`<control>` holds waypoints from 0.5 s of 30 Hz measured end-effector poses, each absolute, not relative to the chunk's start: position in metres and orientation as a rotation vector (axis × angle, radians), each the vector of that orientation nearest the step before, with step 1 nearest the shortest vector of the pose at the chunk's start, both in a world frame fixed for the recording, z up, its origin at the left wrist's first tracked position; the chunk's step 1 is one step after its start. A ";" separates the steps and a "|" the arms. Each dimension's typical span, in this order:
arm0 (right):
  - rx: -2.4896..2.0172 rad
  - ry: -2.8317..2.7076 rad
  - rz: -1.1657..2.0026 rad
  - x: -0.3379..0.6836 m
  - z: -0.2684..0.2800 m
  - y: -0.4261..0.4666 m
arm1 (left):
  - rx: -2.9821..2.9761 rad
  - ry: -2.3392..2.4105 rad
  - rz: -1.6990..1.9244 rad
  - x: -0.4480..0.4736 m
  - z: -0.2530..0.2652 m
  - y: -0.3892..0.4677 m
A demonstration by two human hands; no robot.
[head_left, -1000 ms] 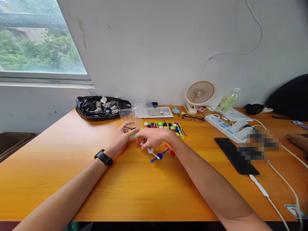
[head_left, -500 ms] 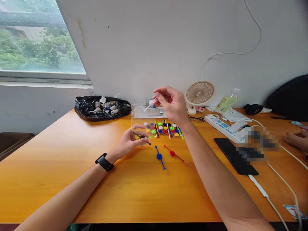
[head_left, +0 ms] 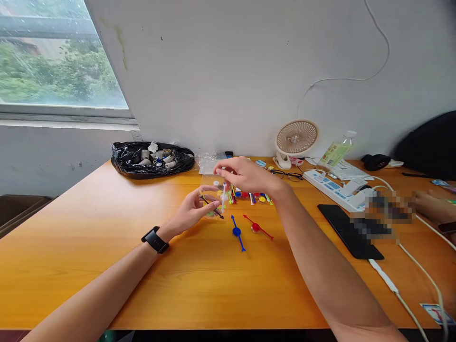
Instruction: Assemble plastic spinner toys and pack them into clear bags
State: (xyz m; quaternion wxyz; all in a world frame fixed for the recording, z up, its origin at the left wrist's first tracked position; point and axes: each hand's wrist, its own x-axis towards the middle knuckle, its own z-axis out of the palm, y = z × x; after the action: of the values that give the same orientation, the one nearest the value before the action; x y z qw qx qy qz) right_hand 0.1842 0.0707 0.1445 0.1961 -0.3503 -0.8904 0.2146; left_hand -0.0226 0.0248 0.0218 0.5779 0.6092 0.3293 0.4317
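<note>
My left hand point(head_left: 195, 205), with a black watch on its wrist, is closed around a clear plastic bag point(head_left: 214, 216). A black arrow spinner point(head_left: 213, 209) shows by the thumb, along with yellow and green pieces; whether all are inside the bag is unclear. Above the bag's mouth, my right hand point(head_left: 247, 175) has loosely curled fingers, slightly apart. Just below them a white arrow spinner point(head_left: 224, 195) stands nearly upright at the bag, seemingly released. On the table in front lie a blue arrow spinner point(head_left: 236, 232) and a red arrow spinner point(head_left: 255, 227).
Behind my right hand lie several colourful spinners point(head_left: 261, 198). A black bag of scraps point(head_left: 131, 164) sits at back left. On the right are a clip fan point(head_left: 296, 137), glasses point(head_left: 288, 175), a bottle point(head_left: 337, 151), a power strip point(head_left: 331, 190), a phone point(head_left: 347, 230) and another person's hand point(head_left: 432, 209).
My right hand has come down to the bag, and the white arrow spinner has left its fingers and stands lower at the bag. My left hand has stayed nearly still.
</note>
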 end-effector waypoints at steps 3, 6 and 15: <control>-1.039 -2.444 0.534 0.183 0.149 0.065 | 1.416 0.777 1.010 -0.023 0.022 0.025; -0.994 -2.414 0.543 0.181 0.151 0.064 | 1.404 0.810 1.055 -0.024 0.023 0.026; -0.731 -2.159 0.622 0.174 0.145 0.067 | 1.282 0.757 0.974 -0.018 0.024 0.020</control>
State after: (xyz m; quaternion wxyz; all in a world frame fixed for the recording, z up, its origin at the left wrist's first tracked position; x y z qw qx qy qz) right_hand 0.1736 0.0668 0.1447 0.3799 -0.2862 -0.8453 0.2434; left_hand -0.0182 0.0196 0.0240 0.6295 0.5599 0.3307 0.4254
